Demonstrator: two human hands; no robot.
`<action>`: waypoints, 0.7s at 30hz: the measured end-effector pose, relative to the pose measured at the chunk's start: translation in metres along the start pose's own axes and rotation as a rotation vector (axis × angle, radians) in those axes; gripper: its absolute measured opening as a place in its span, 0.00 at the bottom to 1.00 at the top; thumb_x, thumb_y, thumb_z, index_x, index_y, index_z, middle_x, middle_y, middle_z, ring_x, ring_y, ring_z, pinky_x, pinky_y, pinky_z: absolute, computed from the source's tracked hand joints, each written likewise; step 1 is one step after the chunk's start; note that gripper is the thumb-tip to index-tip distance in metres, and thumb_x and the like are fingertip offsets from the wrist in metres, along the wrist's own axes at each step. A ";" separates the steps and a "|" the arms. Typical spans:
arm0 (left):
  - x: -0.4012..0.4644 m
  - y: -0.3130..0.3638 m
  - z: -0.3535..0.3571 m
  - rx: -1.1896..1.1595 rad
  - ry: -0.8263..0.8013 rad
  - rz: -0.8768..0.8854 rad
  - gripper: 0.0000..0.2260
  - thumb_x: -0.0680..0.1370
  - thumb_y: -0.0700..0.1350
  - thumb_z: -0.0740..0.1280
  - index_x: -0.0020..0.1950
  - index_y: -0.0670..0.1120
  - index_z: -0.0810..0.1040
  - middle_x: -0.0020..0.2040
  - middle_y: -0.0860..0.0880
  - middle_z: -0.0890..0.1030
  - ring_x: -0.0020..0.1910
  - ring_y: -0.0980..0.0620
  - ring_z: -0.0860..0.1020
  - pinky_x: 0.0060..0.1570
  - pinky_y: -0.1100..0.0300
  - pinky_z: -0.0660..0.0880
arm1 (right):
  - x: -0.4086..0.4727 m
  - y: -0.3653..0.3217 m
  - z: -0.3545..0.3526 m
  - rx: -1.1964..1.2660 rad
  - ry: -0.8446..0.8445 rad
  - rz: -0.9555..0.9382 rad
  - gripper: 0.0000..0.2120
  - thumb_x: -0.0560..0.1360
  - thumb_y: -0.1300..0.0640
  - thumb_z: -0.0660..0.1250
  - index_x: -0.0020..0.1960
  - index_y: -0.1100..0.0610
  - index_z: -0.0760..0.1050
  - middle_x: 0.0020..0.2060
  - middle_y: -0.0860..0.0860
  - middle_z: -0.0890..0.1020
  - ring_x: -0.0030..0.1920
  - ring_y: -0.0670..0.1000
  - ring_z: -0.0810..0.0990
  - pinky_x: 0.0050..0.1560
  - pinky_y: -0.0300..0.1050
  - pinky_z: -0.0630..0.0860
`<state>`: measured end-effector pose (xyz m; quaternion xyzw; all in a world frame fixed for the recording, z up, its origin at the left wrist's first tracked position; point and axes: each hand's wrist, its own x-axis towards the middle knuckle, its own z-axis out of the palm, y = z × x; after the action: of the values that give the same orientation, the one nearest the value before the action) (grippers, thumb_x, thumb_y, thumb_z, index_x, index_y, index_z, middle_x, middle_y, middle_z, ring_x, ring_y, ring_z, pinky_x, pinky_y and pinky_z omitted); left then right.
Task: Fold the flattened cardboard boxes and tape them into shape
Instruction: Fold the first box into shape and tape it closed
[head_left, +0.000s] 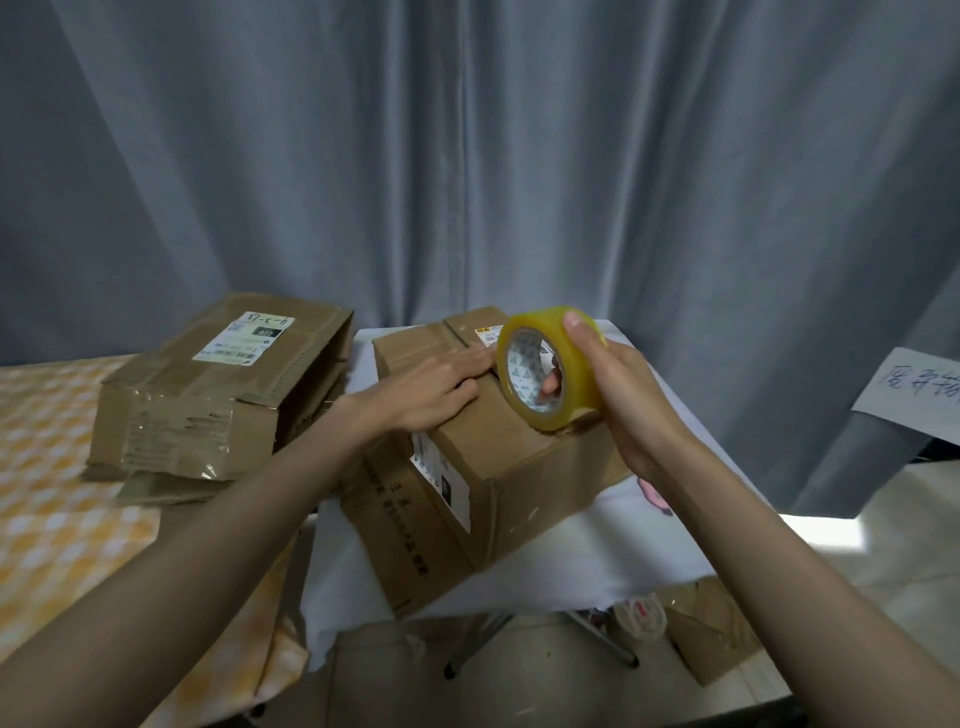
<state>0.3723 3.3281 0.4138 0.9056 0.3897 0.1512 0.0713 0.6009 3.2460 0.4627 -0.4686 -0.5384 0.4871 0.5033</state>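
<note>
A folded-up brown cardboard box (498, 467) stands on a small white table (597, 551) in the middle. My left hand (431, 387) lies flat on the box's top, fingers pressed along the flap seam. My right hand (618, 395) holds a roll of yellowish clear tape (550, 364) upright on the top's right part, thumb inside the core. To the left, a stack of flattened cardboard boxes (208, 400) with a white shipping label lies on a yellow checkered surface (57, 509).
Grey curtains (467, 156) hang close behind the table. A white paper with handwriting (914, 389) hangs at the right. Under the table's right side sit another tape roll (641, 618) and a cardboard piece (711, 634) on the floor. A large cardboard sheet (395, 675) lies below.
</note>
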 end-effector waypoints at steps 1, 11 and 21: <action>-0.002 0.000 0.003 -0.017 0.011 -0.036 0.25 0.81 0.47 0.52 0.79 0.47 0.61 0.79 0.49 0.61 0.78 0.53 0.59 0.77 0.62 0.49 | 0.001 0.000 0.000 -0.005 -0.001 0.025 0.24 0.73 0.34 0.65 0.44 0.56 0.84 0.38 0.58 0.86 0.38 0.52 0.84 0.39 0.42 0.80; -0.003 -0.009 0.008 -0.010 -0.033 -0.165 0.26 0.81 0.51 0.48 0.80 0.55 0.56 0.80 0.53 0.59 0.78 0.56 0.57 0.78 0.55 0.51 | -0.018 -0.019 -0.019 -0.070 0.047 0.082 0.21 0.75 0.41 0.70 0.34 0.56 0.84 0.29 0.56 0.83 0.27 0.50 0.81 0.29 0.38 0.77; -0.002 -0.003 0.005 -0.004 -0.098 -0.114 0.26 0.81 0.49 0.47 0.80 0.53 0.55 0.79 0.57 0.56 0.77 0.61 0.54 0.77 0.62 0.46 | -0.067 0.028 -0.046 -0.401 0.141 0.146 0.24 0.73 0.35 0.68 0.38 0.56 0.83 0.28 0.48 0.84 0.29 0.43 0.83 0.29 0.35 0.74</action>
<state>0.3706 3.3285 0.4081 0.8881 0.4366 0.1030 0.1004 0.6507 3.1838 0.4296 -0.6299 -0.5524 0.3717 0.3999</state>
